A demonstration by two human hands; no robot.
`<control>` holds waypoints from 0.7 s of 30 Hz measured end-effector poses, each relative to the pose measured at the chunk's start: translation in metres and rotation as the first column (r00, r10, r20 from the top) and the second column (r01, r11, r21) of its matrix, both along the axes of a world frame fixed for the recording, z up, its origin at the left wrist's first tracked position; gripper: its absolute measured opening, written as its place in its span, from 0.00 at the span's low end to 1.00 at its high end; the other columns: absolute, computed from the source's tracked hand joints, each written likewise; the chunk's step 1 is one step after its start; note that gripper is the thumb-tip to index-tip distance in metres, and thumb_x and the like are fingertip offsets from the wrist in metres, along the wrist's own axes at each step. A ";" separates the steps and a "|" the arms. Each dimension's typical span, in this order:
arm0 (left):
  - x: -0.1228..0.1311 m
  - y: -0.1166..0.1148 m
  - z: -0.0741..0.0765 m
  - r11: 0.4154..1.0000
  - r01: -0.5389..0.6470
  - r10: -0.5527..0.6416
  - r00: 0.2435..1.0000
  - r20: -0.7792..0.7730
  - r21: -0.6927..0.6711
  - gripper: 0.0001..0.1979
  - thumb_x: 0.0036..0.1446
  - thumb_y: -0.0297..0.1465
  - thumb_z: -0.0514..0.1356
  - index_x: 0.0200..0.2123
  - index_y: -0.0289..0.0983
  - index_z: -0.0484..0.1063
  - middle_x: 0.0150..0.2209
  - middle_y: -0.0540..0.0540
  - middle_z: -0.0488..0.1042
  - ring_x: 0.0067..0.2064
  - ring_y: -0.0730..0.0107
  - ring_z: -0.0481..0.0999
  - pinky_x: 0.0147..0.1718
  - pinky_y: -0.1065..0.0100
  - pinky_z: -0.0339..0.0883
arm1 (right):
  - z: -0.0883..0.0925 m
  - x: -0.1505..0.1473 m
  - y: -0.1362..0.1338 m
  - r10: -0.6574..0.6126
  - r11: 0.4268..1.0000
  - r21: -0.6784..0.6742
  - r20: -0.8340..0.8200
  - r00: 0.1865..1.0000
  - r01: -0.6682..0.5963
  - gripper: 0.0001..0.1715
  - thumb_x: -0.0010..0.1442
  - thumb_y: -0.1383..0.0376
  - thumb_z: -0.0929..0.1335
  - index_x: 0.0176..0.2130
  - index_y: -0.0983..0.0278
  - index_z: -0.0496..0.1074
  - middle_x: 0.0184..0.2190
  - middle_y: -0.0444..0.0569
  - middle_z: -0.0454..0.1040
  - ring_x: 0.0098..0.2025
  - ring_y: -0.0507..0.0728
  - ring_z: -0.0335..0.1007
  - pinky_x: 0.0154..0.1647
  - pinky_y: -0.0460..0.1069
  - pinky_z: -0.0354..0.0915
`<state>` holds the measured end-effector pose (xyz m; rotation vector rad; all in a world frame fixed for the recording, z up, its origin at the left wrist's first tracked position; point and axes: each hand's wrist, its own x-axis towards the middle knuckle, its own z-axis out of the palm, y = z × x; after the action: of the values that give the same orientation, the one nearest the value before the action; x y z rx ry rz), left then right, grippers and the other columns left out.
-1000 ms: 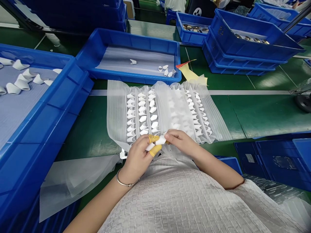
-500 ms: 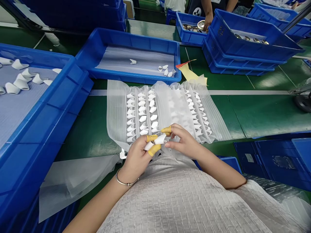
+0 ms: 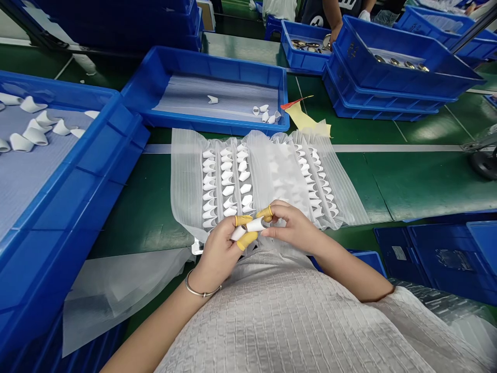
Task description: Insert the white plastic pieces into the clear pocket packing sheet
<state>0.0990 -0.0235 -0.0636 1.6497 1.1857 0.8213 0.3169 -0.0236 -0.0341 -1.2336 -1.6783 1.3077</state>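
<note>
My left hand (image 3: 217,243), with yellow finger cots on thumb and finger, is closed on two small white, tube-like curved pieces. One white piece (image 3: 255,225) points to the right; a second white piece (image 3: 238,233) sits nearer the palm. My right hand (image 3: 293,225), also with a yellow finger cot, pinches the right end of the first piece. Just beyond the hands lies a translucent packing sheet (image 3: 185,176) with rows of similar white pieces (image 3: 228,190) in its folds. Part of its middle rows is covered by the sheet.
A blue tray (image 3: 209,127) behind the sheet holds several white pieces. On the left, another blue bin (image 3: 116,140) carries larger white pieces. Stacked blue bins (image 3: 388,98) stand at back right, near a co-worker's hand (image 3: 334,33). A yellow paper (image 3: 305,118) lies behind the sheet.
My right fingers have moved slightly left and closed onto the end of the white piece, which has turned a little. The left hand stays almost still.
</note>
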 end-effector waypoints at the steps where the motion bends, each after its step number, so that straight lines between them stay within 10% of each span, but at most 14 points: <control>1: 0.000 0.000 0.000 1.000 0.001 -0.001 1.000 0.009 -0.007 0.15 0.60 0.43 0.64 0.44 0.40 0.76 0.43 0.44 0.80 0.43 0.58 0.79 0.39 0.60 0.72 | 0.000 0.000 -0.001 0.002 0.999 0.037 0.025 1.000 -0.003 0.11 0.59 0.61 0.75 0.42 0.59 0.75 0.36 0.45 0.67 0.40 0.55 0.65 0.42 0.51 0.65; 11: 0.003 -0.001 0.005 0.998 -0.011 0.013 0.999 0.033 -0.064 0.16 0.58 0.43 0.66 0.44 0.39 0.76 0.45 0.43 0.80 0.44 0.58 0.79 0.40 0.60 0.72 | -0.009 -0.003 -0.008 -0.069 0.889 0.453 0.283 0.957 -0.070 0.09 0.67 0.59 0.69 0.42 0.62 0.69 0.39 0.51 0.69 0.42 0.60 0.66 0.42 0.54 0.65; 21: -0.001 -0.002 0.007 0.998 0.006 0.000 0.994 0.112 -0.057 0.12 0.66 0.39 0.57 0.37 0.39 0.75 0.33 0.48 0.77 0.35 0.66 0.76 0.34 0.66 0.69 | -0.015 -0.005 -0.013 -0.098 0.885 0.459 0.349 0.932 -0.079 0.09 0.68 0.58 0.68 0.39 0.61 0.69 0.39 0.52 0.71 0.42 0.61 0.66 0.41 0.56 0.65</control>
<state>0.0980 -0.0251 -0.0566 1.5387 1.1187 0.8589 0.3116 -0.0362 -0.0492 -1.2262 -2.0868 0.6176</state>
